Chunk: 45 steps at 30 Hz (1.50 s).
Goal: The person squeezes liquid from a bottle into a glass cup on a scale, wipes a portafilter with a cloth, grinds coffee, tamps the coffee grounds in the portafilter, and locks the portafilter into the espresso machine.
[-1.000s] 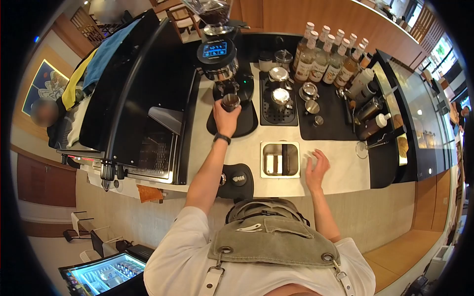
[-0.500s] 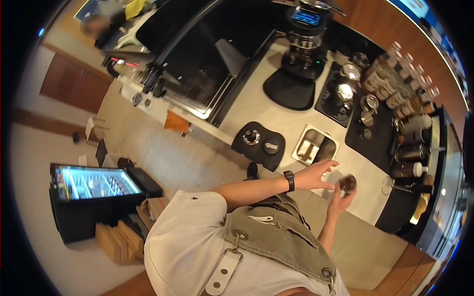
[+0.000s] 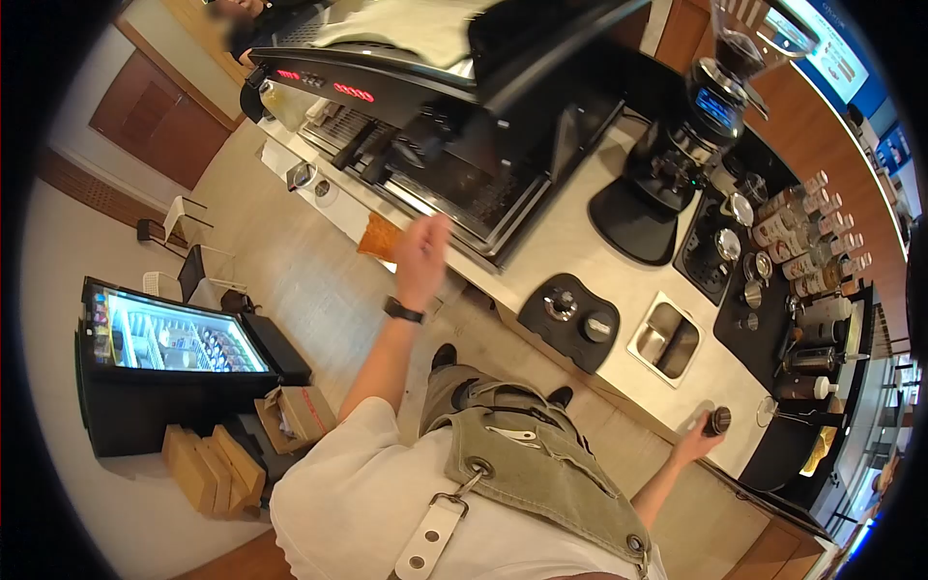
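My left hand (image 3: 422,259), with a dark watch on the wrist, is raised in front of the espresso machine (image 3: 454,145). Its fingers look stretched out, slightly blurred, with nothing visible in them. Just left of it, an orange-brown cloth (image 3: 377,237) hangs at the counter edge; I cannot tell whether they touch. Over the counter at the right, my right hand (image 3: 694,443) is wrapped around a small round container with a dark ribbed top (image 3: 717,421). The palm and fingers hide its sides.
A black tamping mat (image 3: 551,324) with metal tools lies at the counter's front edge, left of a small sink (image 3: 667,338). Behind stand a coffee grinder (image 3: 677,145) and several syrup bottles (image 3: 807,232). A lit display fridge (image 3: 184,333) stands at the left. Another person's sleeve (image 3: 266,24) shows far back.
My left hand has moved away from the right hand, up and left to the espresso machine. My right hand has shifted right and down, still around the container. The view has turned left.
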Each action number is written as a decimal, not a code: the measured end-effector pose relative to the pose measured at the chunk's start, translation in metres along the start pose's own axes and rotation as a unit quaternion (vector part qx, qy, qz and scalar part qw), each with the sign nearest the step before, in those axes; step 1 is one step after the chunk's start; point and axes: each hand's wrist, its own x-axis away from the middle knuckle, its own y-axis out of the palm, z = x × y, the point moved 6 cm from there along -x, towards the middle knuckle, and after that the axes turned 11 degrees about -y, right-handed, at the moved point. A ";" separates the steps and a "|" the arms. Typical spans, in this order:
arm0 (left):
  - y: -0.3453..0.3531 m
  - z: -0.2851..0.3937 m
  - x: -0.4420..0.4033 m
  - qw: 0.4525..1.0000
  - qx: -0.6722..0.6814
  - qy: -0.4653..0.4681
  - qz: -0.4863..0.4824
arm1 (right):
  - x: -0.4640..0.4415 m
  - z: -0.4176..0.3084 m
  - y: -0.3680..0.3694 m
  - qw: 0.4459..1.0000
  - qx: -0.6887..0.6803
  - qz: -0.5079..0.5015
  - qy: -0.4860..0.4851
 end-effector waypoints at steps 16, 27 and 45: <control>0.018 -0.153 -0.298 0.959 -0.129 0.164 -0.189 | 0.241 -0.332 0.117 0.954 -0.298 -0.020 -0.022; -0.142 -0.101 -0.147 0.938 -0.068 0.165 -0.298 | 0.326 -0.507 0.265 0.887 -0.300 -0.331 -0.118; -0.145 -0.064 -0.077 0.894 -0.158 0.314 -0.279 | 0.327 -0.512 0.256 0.892 -0.272 -0.349 -0.095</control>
